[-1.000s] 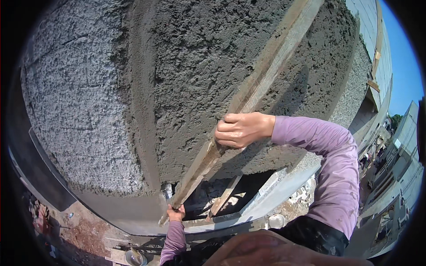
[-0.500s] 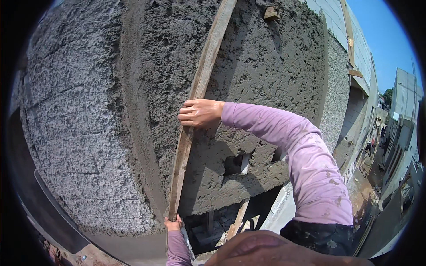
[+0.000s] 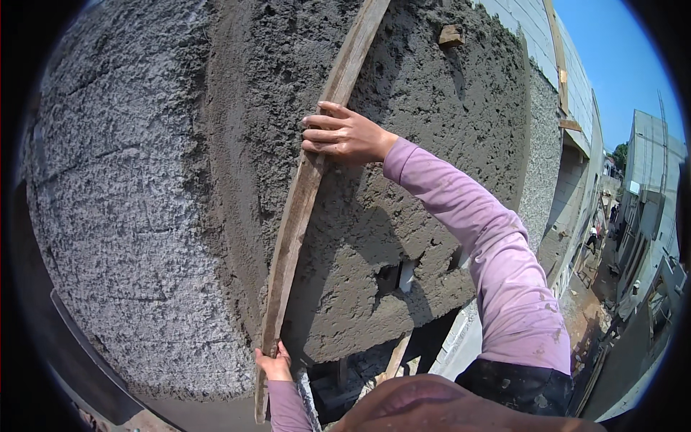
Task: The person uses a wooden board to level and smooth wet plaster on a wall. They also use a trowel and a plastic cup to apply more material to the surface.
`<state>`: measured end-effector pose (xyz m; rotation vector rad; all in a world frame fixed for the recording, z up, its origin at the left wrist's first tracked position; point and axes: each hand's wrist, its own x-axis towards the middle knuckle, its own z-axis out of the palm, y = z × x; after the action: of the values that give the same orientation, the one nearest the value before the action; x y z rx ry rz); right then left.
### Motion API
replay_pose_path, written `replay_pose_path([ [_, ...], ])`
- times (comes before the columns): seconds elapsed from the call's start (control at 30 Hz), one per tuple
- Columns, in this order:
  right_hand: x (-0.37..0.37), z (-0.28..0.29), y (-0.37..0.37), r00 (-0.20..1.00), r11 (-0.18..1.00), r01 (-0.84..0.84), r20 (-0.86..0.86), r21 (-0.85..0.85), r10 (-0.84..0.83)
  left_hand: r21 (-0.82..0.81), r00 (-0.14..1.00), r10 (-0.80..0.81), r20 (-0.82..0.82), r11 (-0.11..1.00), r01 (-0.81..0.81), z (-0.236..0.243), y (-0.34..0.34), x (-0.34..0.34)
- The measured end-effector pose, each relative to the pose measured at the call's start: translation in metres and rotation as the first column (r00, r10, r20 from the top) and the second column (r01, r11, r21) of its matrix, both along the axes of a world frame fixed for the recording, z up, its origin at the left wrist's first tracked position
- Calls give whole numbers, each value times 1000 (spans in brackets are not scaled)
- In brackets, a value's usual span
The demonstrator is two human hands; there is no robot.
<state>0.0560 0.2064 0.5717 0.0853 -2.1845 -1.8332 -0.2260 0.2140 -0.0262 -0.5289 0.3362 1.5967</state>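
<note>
A long wooden board [image 3: 289,237] leans slantwise across a wall of wet grey mortar [image 3: 425,137], its top running out of the upper edge. My right hand [image 3: 347,133] grips the board at its upper middle, fingers wrapped over the left edge. Lower down, my left hand [image 3: 275,362] holds the board near its bottom end, thumb and fingers on either side. Left of the board runs a smoother vertical mortar band [image 3: 229,165]. Whether the board presses on the mortar along its whole length, I cannot tell.
A small wood block [image 3: 451,36] sticks to the mortar at upper right. Below right are a hole [image 3: 389,279] in the mortar and a dark opening. Rough light-grey wall [image 3: 122,216] fills the left. Far right, an alley runs far below beside another building [image 3: 648,173].
My right hand has moved up, its fingers now more spread over the board. My left hand sits slightly lower and further left. More of the board's bottom end shows below it.
</note>
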Motion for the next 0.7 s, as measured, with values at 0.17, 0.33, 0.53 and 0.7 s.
replay_pose_path([
  [0.17,-16,-27,-3,998,997,57,3,-60,-57,-83,1000,-7,23,997,9,-31,25,6],
  [0.33,-97,-116,10,980,968,-128,126,-215,157,114,976,-188,109,978,175,-218,15,-62],
  [0.53,-97,-156,18,984,971,-34,163,-236,74,-146,989,-139,44,979,144,-221,8,-32],
  [0.7,-117,-75,-3,984,969,-16,168,-247,59,-146,991,-130,25,980,132,-156,10,-43],
])
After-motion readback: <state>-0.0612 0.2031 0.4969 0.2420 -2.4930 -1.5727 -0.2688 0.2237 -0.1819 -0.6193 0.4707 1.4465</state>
